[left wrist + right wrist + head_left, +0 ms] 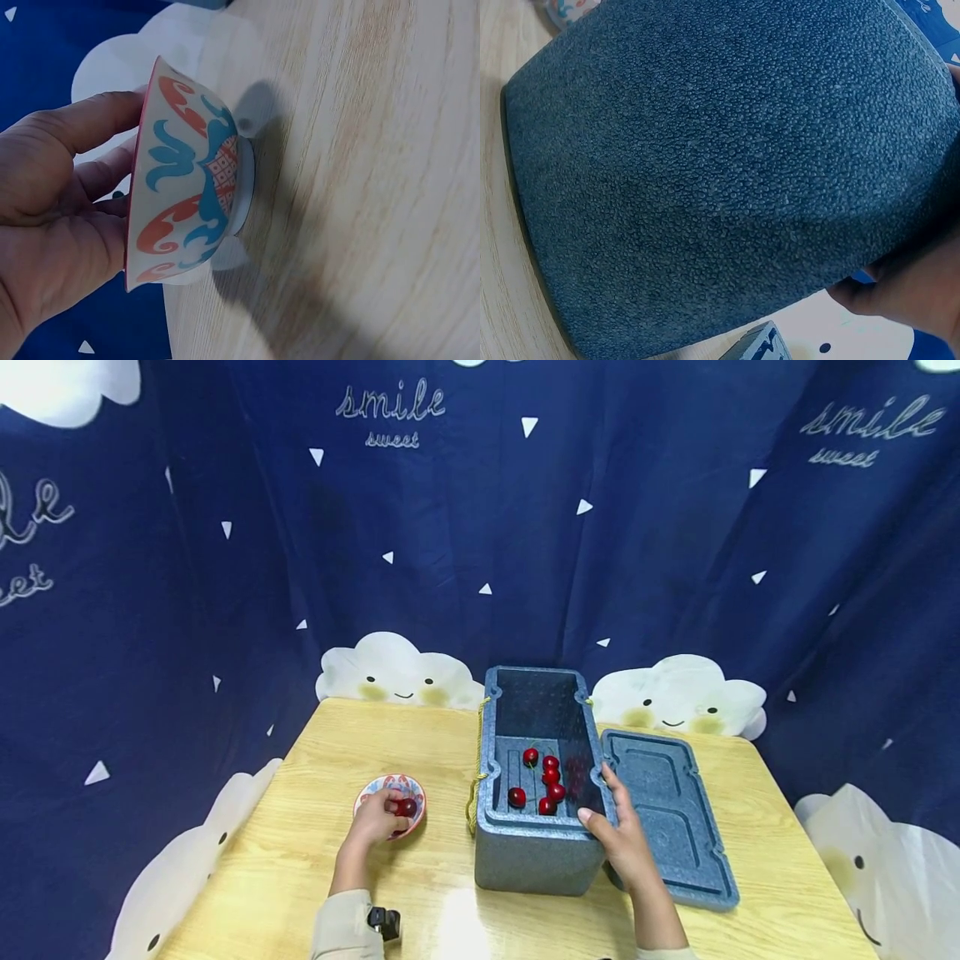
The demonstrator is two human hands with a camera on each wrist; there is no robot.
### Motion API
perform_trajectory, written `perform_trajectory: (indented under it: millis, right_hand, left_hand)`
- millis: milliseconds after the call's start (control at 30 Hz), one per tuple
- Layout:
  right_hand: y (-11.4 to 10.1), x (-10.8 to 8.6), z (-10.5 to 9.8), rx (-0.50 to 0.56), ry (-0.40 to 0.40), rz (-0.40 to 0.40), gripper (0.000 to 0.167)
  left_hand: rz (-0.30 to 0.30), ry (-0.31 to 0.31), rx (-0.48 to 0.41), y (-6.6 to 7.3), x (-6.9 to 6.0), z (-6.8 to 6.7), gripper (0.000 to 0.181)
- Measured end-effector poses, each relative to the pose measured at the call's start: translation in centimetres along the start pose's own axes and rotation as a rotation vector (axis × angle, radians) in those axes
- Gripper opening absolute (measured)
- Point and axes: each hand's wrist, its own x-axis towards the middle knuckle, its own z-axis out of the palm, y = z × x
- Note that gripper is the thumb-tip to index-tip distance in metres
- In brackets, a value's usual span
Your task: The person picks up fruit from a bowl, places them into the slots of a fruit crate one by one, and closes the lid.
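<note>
My left hand (375, 817) reaches into a small patterned bowl (180, 172) on the left of the table, fingers and thumb about a dark red cherry (407, 807). In the left wrist view the fingertips are hidden behind the bowl's rim. My right hand (626, 839) grips the near right corner of a blue-grey foam box (528, 860), thumb on the rim and fingers along the right side. Several red cherries, some with green stems, lie on the box floor, one (517, 797) near the left wall. The box's side fills much of the right wrist view.
The box's lid (671, 818) lies flat on the table to its right. A yellow rope handle (474, 802) hangs on the box's left side. The wooden table (270, 893) stands before a dark blue curtain (420, 510) with clouds.
</note>
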Motion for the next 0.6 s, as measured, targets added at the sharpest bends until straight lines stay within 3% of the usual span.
perform_trajectory:
  millis: [433,600]
  right_hand:
    - [-0.09,-0.02,-0.02,-0.002,-0.002,-0.007,0.073]
    - [0.02,0.00,0.03,0.006,-0.001,-0.013,0.073]
  left_hand:
    - [0.042,0.009,0.068,-0.12,0.43,0.28,0.037]
    - [0.047,0.007,0.052,-0.04,0.23,0.51,0.033]
